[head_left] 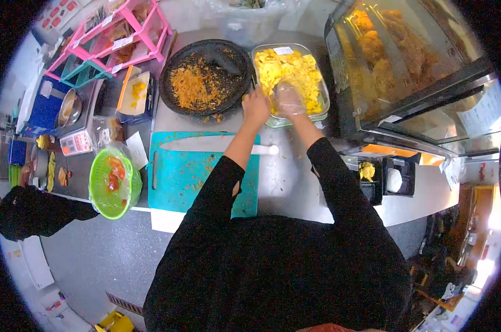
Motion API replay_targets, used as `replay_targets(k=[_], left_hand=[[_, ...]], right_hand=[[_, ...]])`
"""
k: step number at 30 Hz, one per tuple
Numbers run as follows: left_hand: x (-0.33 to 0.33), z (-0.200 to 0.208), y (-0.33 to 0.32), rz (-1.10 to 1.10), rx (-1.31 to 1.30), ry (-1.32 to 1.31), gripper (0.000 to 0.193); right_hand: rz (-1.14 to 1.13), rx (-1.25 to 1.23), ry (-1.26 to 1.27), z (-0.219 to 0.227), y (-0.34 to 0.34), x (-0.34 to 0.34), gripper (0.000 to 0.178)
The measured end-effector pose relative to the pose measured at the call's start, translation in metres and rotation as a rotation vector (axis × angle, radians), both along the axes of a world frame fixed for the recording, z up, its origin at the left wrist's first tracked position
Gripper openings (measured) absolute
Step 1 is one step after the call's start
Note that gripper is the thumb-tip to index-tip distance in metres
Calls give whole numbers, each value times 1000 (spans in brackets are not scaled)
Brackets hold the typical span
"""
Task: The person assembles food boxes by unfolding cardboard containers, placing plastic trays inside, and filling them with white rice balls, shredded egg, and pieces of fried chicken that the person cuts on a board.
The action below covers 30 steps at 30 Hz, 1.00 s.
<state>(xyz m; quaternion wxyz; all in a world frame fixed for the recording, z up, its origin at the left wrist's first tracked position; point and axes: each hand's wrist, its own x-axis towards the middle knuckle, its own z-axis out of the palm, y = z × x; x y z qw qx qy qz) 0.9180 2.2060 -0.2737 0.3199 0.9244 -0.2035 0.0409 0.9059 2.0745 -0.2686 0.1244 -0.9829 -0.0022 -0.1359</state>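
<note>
A clear rectangular container (327, 94) holds a heap of yellow chopped pieces (286, 69), with a white label at its far end. My right hand (289, 100), in a thin clear plastic glove, reaches into the near part of this heap; its fingers are blurred and partly hidden. My bare left hand (256, 106) is at the container's left edge with its fingers drawn together. A narrow dark thing shows by its fingertips, too small to name. Just left stands a round black plate (170, 94) with brown crumbs (198, 86) spread over it.
A white-handled knife (206, 144) lies across a teal cutting board (173, 191). Left are a green basket (107, 207), pink racks (161, 52) and another person's dark sleeve (40, 213). A glass food cabinet (367, 119) bounds the right side, near black trays (408, 171).
</note>
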Motion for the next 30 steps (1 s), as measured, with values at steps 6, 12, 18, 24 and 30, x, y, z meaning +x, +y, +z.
replay_targets(k=[6, 12, 18, 24, 30], left_hand=[[1, -1, 3, 47, 57, 53, 51], [4, 1, 8, 21, 16, 55, 52], [6, 7, 32, 76, -170, 82, 53], [-23, 32, 70, -22, -717, 122, 50], [-74, 69, 126, 57, -881, 512, 47]], right_hand=[[166, 29, 419, 43, 3, -1, 40], [138, 84, 318, 47, 3, -7, 54], [54, 166, 460, 59, 2, 0, 58], [-251, 849, 652, 62, -33, -6, 63], [-351, 1453, 433, 58, -43, -16, 44]])
